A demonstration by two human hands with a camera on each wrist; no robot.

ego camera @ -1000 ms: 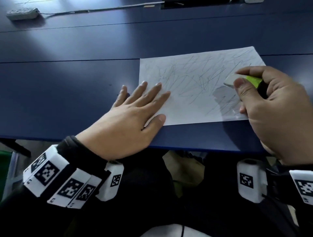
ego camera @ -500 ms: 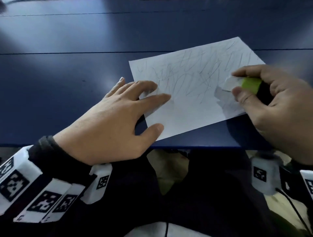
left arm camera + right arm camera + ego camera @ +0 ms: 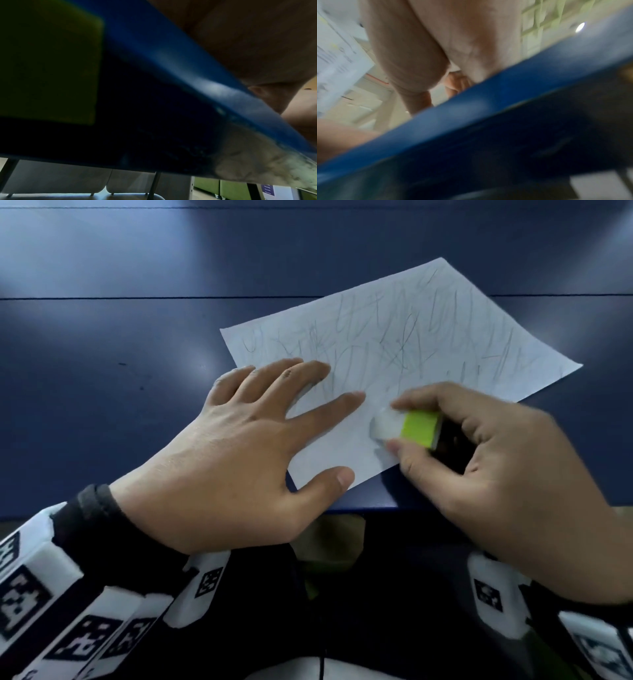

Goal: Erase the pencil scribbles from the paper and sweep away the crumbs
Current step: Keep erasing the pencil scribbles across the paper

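Dark blue table (image 3: 102, 405) fills the left side, w/ nothing of the job on it there. Next we see our left hand (image 3: 239, 460). It lies flat, palm down, fingers (image 3: 301, 371) straight and spread out. The fingertips and thumb rest on the near-left part of the paper (image 3: 462, 337), so we hold the sheet down. It grips nothing.

The paper is white and sits tilted on the table. Its long side runs from near-left up to far-right. Pencil scribbles (image 3: 404, 337) cover most of it, esp. the far half. The patch by our fingers looks cleaner, but blur makes that hard to tell. We can't see any crumbs.

Just right of the left hand's pointer finger is the eraser (image 3: 404, 428). It's white w/ a green sleeve. Its white tip points left and looks to be touching the paper near the close edge. Our right hand (image 3: 507, 474) pinches it, thumb on the near side, fingers curled over the far side.

So the scribbles lie up and away from the eraser, towards the far-right. We think the next rubs need to go that way. The right hand is the nearer one. The wrist views show only the table edge and blurry skin.
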